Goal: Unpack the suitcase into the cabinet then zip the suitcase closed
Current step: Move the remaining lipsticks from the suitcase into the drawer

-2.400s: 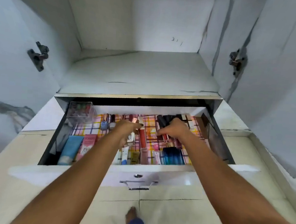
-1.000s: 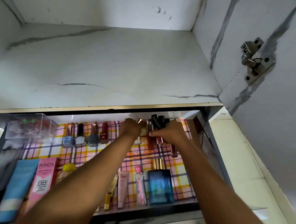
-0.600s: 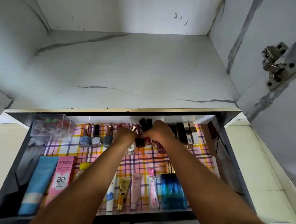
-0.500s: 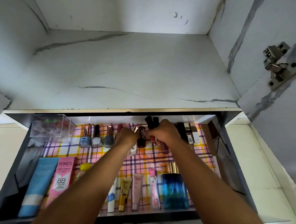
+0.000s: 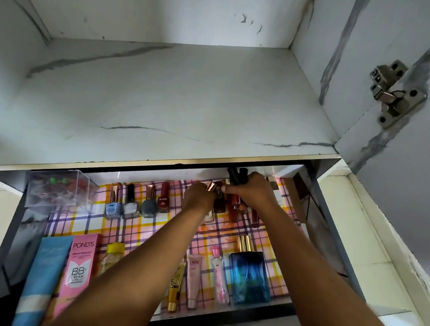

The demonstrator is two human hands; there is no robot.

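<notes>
Hands work at the back of the open drawer [image 5: 332, 222] under the cabinet shelf [image 5: 175, 96], so the step in hand looks like the unpacking half of the task: setting small cosmetics in a row. The suitcase is not in view, and zipping it is not yet possible to judge.

The right hand [image 5: 251, 193] is curled round a bunch of dark tubes [image 5: 236, 175] whose tops stick up above the knuckles. The left hand [image 5: 199, 196] pinches a small bottle with a copper cap [image 5: 211, 186] just beside it. Both grips are closed on their things, fingers pressed together.

Next, I judge, each piece has to be stood upright among the reddish bottles [image 5: 233, 207] already there without knocking them over; they stand close together and would topple easily.

Inside the drawer, on a checked liner [image 5: 133, 231]:
- a clear box [image 5: 59, 190] at the back left corner, holding small coloured bits too blurred to name
- four nail polish bottles [image 5: 140, 201] in a row beside it
- along the front, a blue tube [image 5: 43, 275], a pink carton [image 5: 79, 268], a yellow-capped bottle [image 5: 113, 255], several slim tubes [image 5: 193, 273] and a blue perfume bottle [image 5: 249, 274]
</notes>
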